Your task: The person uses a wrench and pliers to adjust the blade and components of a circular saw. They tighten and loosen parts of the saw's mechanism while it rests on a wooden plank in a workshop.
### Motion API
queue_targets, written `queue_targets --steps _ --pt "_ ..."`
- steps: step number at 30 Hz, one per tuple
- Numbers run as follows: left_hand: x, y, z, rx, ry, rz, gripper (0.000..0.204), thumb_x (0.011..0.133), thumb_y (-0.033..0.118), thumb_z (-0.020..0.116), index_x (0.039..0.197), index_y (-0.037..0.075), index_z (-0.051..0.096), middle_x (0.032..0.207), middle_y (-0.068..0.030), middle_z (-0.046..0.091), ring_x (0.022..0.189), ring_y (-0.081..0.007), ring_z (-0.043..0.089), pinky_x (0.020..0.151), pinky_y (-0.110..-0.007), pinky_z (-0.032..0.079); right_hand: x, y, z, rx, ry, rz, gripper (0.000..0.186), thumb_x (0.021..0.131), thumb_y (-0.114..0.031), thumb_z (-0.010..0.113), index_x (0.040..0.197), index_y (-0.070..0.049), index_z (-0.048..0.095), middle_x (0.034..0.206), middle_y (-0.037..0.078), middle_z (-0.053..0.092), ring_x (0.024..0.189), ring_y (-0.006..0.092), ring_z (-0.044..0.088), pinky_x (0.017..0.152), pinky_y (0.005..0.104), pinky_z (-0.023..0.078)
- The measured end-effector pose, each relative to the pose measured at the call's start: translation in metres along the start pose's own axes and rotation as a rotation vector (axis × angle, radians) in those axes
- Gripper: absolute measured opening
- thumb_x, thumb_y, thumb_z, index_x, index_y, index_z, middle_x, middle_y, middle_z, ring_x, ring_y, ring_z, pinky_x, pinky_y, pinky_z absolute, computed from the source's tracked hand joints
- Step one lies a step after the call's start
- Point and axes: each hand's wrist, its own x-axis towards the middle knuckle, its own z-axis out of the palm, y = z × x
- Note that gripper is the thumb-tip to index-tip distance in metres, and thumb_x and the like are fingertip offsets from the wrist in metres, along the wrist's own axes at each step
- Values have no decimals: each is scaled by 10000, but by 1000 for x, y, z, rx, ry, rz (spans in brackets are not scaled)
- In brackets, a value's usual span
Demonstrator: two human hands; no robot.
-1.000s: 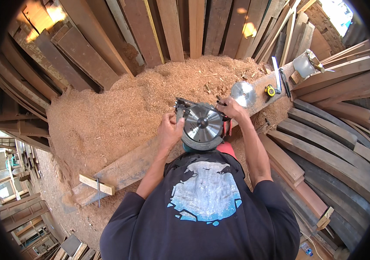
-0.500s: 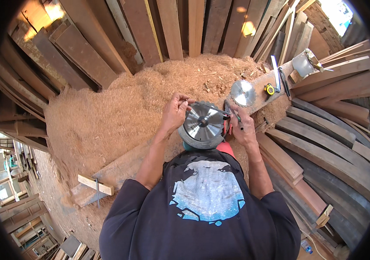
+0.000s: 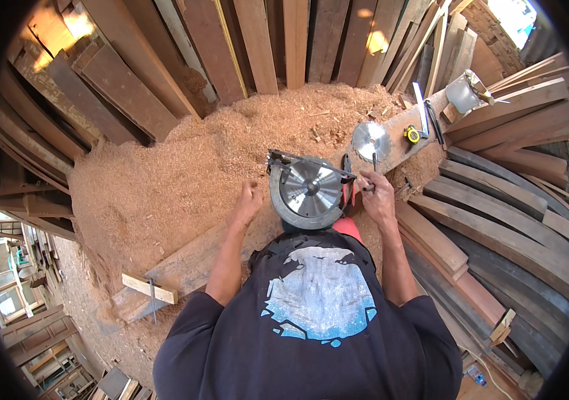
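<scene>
A circular saw (image 3: 281,197) rests in front of my chest, its round toothed blade (image 3: 310,188) facing up and a dark metal edge running across its far side. My right hand (image 3: 379,195) is closed round a thin dark tool (image 3: 374,160), whose narrow end points away from me; its exact kind is unclear. Left of the saw, apart from it, my left hand (image 3: 247,204) has its fingers curled together; anything inside them is hidden. Red-handled pliers (image 3: 347,179) stand between the saw and my right hand. A second saw blade (image 3: 371,141) lies flat on the plank beyond.
On the plank (image 3: 401,143) are a yellow tape measure (image 3: 412,135), a metal square (image 3: 422,110) and a white container (image 3: 466,93). Sawdust (image 3: 164,183) covers the ground. Boards lean at the back, and stacked timber (image 3: 498,227) fills the right. A clamped-looking wood strip (image 3: 150,287) lies left.
My left hand has come off the saw's far edge and moved left and nearer to me. My right hand has shifted slightly, its tool turning to point away from me.
</scene>
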Motion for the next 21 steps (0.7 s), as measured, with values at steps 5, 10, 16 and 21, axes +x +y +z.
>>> queue_targets --steps 5,10,16,21 --pt "-30 6 28 -10 194 151 431 1077 290 501 1387 -8 523 1085 -148 734 1049 -279 692 983 -411 523 15 -8 8 -259 61 -291 247 992 -204 693 1183 -55 747 1009 248 727 981 411 710 840 504 542" --pt "-27 75 -7 -296 72 357 280 1098 140 464 1329 4 544 1084 -111 736 955 -185 663 899 -334 542 21 0 13 -312 103 -321 237 970 -179 714 1172 -62 758 972 233 713 967 419 682 867 505 534" --pt "-14 135 -17 -448 -99 405 146 1072 46 574 1182 16 665 1060 -57 736 919 -115 643 863 -285 540 48 15 14 -502 2 -264 210 912 -174 724 1098 -101 790 1034 238 744 981 434 705 852 520 549" --pt "-3 138 -6 -426 -102 440 106 1014 8 679 1097 26 743 1042 -39 748 947 -112 671 875 -275 551 98 13 24 -378 -192 -268 214 847 -216 783 1008 -77 809 968 224 756 955 400 725 844 486 569"
